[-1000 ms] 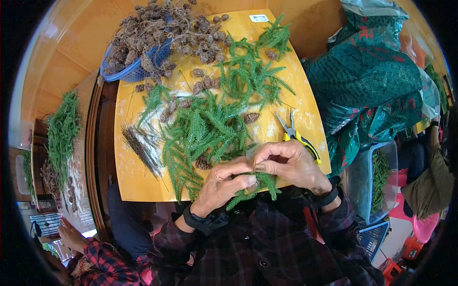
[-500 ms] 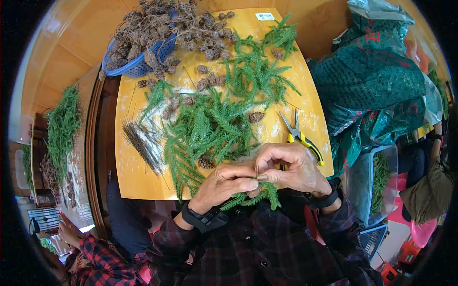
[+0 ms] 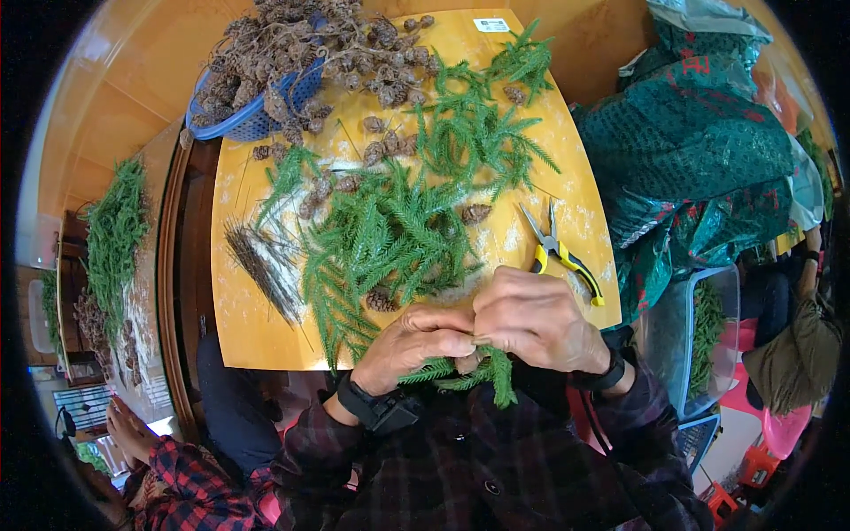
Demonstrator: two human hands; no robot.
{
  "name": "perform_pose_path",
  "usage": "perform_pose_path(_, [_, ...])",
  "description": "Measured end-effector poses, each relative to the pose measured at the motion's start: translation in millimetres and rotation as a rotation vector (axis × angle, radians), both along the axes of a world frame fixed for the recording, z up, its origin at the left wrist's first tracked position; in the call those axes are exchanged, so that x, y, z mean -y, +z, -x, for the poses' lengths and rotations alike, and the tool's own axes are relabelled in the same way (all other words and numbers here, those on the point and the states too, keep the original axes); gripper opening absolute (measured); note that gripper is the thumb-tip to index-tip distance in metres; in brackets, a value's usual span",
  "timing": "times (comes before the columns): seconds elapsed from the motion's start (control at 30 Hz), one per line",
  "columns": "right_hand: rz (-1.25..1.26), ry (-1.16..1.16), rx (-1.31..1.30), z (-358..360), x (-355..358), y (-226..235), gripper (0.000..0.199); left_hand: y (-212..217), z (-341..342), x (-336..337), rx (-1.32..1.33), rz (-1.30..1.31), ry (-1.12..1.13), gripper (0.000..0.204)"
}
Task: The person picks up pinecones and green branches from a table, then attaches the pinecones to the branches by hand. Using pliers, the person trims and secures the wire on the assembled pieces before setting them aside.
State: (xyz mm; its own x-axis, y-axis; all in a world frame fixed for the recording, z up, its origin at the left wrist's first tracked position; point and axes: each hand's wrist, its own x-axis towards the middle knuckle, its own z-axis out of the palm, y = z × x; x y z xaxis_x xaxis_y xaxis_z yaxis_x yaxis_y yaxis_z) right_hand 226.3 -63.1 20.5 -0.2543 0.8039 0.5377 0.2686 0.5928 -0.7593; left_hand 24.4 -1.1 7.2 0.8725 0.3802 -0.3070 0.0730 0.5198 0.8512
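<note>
My left hand (image 3: 414, 347) is closed in a pinch on a green artificial pine sprig (image 3: 502, 379) at the table's near edge. A small brown pine cone (image 3: 469, 361) sits among its needles, just under my fingers. My right hand (image 3: 536, 320) is curled with knuckles up, its fingertips meeting the left ones at the top of the sprig. Whatever its fingers pinch is hidden. Beyond my hands lies a heap of loose green sprigs (image 3: 381, 234). Yellow-and-black pliers (image 3: 580, 270) rest with jaws spread, right of my right hand.
A bundle of thin dark wires (image 3: 263, 273) lies left on the wooden table (image 3: 257, 341). A blue basket (image 3: 257, 126) overflows with pine cones (image 3: 301, 62) at the far left. Green bags (image 3: 691, 150) and a clear bin (image 3: 677, 341) stand right. Another person's hand (image 3: 131, 432) shows lower left.
My right hand has turned over, its fingers curling down so the knuckles face up. The sprig's tip has swung slightly lower. My left hand keeps its place.
</note>
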Motion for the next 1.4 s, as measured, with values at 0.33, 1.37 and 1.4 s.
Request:
perform_pose_path(0.33, [-0.08, 0.055, 0.234, -10.8, -11.2, 4.0, 0.025, -6.7, -0.2, 0.3, 0.067, -0.138, -0.027, 0.029])
perform_pose_path(1.37, [-0.022, 0.169, 0.441, -14.1, -6.8, 15.0, 0.019, -9.1, 2.7, 8.3, 0.02, 0.065, -0.019, 0.024])
perform_pose_path(1.4, [0.158, 0.135, 0.368, -11.5, -4.2, 17.6, 0.023, -7.5, 1.6, 5.7, 0.026, -0.155, -0.027, 0.021])
